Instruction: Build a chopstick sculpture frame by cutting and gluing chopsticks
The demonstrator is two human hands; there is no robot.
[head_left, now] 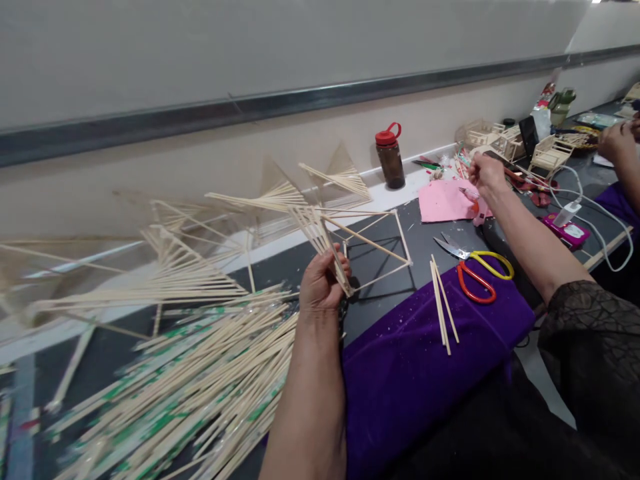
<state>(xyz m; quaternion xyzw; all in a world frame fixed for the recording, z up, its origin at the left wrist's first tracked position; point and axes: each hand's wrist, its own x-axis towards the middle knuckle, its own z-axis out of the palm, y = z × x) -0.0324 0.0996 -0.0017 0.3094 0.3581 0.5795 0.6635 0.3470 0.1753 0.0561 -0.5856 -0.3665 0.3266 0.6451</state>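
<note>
My left hand (324, 279) is closed around one corner of a stick frame (377, 241), built from thin wooden sticks with a fanned row of slats. The frame's open box part extends to the right over the dark table. Farther right, my right hand (487, 175) is raised above a pink sheet (440, 201) with its fingers curled together; what they hold, if anything, is too small to make out. Below that hand lies a pink and orange tool (477, 205), its kind unclear. Scissors (474, 265) with red and yellow handles rest on a purple cloth (430, 380).
Many loose sticks (210, 380) in green-printed wrappers cover the left side. More stick structures (200, 280) lean along the wall. A red-lidded bottle (390, 157) stands behind. Several sticks (441, 307) lie on the cloth. A co-worker's hand (617, 143) and a white charger (569, 213) are at right.
</note>
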